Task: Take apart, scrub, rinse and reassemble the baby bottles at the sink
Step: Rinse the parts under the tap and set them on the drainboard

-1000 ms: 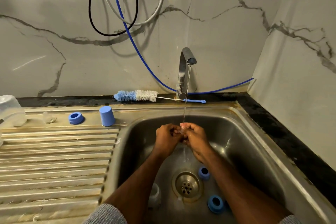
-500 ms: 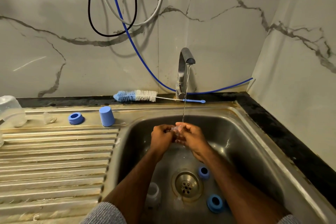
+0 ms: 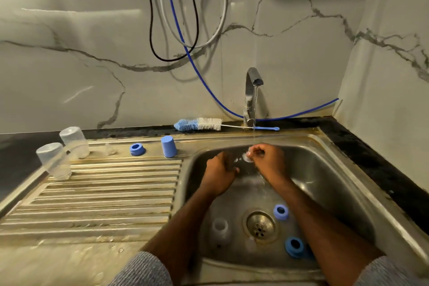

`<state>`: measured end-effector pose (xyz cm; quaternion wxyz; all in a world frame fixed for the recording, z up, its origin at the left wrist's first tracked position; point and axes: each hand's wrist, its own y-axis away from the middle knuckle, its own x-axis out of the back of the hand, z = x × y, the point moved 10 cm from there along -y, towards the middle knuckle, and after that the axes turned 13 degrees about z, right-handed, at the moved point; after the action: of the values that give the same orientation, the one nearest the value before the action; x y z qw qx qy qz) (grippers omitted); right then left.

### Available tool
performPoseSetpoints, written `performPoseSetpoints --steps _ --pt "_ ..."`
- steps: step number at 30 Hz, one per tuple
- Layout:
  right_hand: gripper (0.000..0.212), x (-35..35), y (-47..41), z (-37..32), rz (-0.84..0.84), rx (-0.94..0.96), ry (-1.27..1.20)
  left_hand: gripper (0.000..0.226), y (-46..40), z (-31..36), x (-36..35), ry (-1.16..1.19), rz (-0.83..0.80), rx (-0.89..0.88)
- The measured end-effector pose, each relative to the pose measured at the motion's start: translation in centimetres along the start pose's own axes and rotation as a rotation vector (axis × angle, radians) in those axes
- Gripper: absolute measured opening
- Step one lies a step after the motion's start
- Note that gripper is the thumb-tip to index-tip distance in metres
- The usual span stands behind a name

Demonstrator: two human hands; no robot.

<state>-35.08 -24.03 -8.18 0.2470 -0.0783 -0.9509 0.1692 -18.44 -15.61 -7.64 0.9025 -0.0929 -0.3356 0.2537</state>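
Clearly the steel sink (image 3: pixel 329 169) frames everything, and the tap (image 3: pixel 251 90) pours straight onto the grip, where the right hand (image 3: pixel 269 162) pinches a small clear teat (image 3: pixel 246 158) by its flange, while the left hand (image 3: pixel 220 174), just beside, is curled, though whether it holds anything I cannot tell. Soft, light and slippery when wet, the teat is probably best held by that firmer flange; blue collar rings (image 3: pixel 294 246) lie below the grip by the drain.

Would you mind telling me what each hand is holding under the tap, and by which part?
The right hand pinches a small clear teat by its rim. The left hand is curled, holding nothing that I can see.
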Motion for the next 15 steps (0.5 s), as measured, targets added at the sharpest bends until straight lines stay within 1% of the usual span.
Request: performPoseSetpoints --steps 2,3,4,7,9,13,15 --pt "0.011 -1.4 1.2 0.2 -0.174 0.051 0.152 0.03 0.1 0.2 2.2 0.007 0.043 -0.029" --pt "0.012 -1.8 1.9 0.0 -0.221 0.08 0.216 0.028 0.2 0.2 3.6 0.001 0.063 -0.035" --pt "0.012 -1.7 2.2 -0.4 -0.223 0.109 0.237 0.026 0.3 0.1 4.6 -0.008 0.069 -0.035" --pt "0.007 -0.5 2.4 -3.3 -0.135 0.19 0.173 0.025 0.7 -0.7 8.1 -0.027 0.064 -0.034" --pt "0.008 -1.3 3.4 -4.4 -0.205 0.239 0.24 0.022 1.1 -1.8 10.4 -0.051 0.077 -0.039" --pt "0.006 -3.3 5.2 -4.7 -0.283 0.244 0.359 0.018 1.4 -4.3 15.2 -0.076 0.146 -0.006" --pt "0.005 -4.2 5.8 -6.4 -0.273 0.281 0.323 0.019 1.5 -5.7 17.6 -0.093 0.185 0.014"
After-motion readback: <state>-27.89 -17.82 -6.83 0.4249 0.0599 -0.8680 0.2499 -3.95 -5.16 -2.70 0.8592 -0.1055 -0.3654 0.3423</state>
